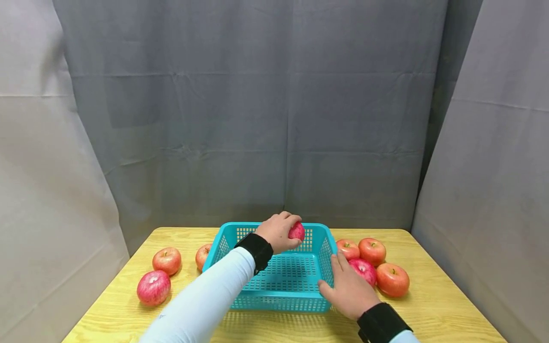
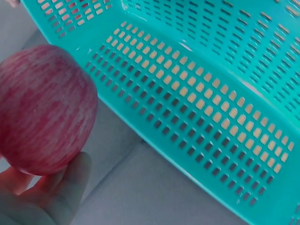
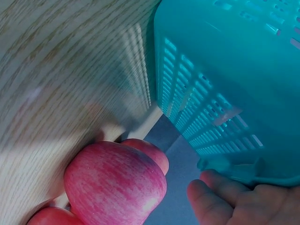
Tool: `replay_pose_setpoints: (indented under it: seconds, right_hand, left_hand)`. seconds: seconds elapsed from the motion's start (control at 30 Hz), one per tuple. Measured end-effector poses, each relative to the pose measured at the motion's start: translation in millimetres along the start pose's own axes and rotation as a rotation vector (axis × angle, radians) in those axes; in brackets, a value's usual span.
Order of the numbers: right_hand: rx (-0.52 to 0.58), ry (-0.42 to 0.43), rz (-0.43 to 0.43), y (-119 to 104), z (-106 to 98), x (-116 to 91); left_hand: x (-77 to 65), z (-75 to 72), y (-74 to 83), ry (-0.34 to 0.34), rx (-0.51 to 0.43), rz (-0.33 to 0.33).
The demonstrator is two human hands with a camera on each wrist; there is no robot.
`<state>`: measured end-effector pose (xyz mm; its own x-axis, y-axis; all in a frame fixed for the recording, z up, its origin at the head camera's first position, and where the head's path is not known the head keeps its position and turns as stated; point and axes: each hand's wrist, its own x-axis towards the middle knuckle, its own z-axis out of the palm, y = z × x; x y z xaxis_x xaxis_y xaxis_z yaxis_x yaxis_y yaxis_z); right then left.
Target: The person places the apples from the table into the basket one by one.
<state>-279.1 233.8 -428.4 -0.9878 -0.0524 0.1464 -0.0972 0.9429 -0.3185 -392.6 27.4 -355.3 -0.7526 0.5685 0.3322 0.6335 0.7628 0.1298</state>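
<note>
My left hand (image 1: 279, 232) holds a dark pink apple (image 1: 297, 231) above the far part of the turquoise basket (image 1: 274, 294). In the left wrist view, that streaked apple (image 2: 47, 110) is large, with fingers (image 2: 75, 183) beneath it. At the basket's right side, my right hand (image 1: 349, 288) holds the rim, thumb toward the inside and fingers along the outside. The right wrist view has its fingers (image 3: 211, 199) by the basket rim, close to a pink apple (image 3: 115, 183). No apples show in the visible part of the basket floor.
Right of the basket sit several apples, including a red one (image 1: 392, 280) and another (image 1: 372, 251). To the left lie a pink apple (image 1: 153, 287), a red apple (image 1: 167, 261) and one partly hidden apple (image 1: 203, 256). Grey curtains (image 1: 240, 119) enclose the wooden table (image 1: 433, 309).
</note>
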Motion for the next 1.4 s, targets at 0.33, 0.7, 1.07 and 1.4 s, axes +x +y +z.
replay_pose_setpoints:
  seconds: [0.33,0.7,1.07,1.4]
  right_hand:
    - [0.002,-0.020,0.011,-1,-1,-2]
    - [0.004,-0.014,0.011,0,-2,-4]
    - [0.011,-0.002,-0.020,-5,-3,-9]
    - [-0.001,0.001,0.001,-4,-8,-11]
  left_hand:
    - [5.9,20.6,17.1,-0.034,0.031,0.010]
    - [20.5,41.6,27.2,-0.029,0.026,-0.011]
    - [26.1,70.4,23.5,-0.059,-0.005,-0.050]
    - [28.8,70.9,28.7,-0.091,-0.025,-0.032]
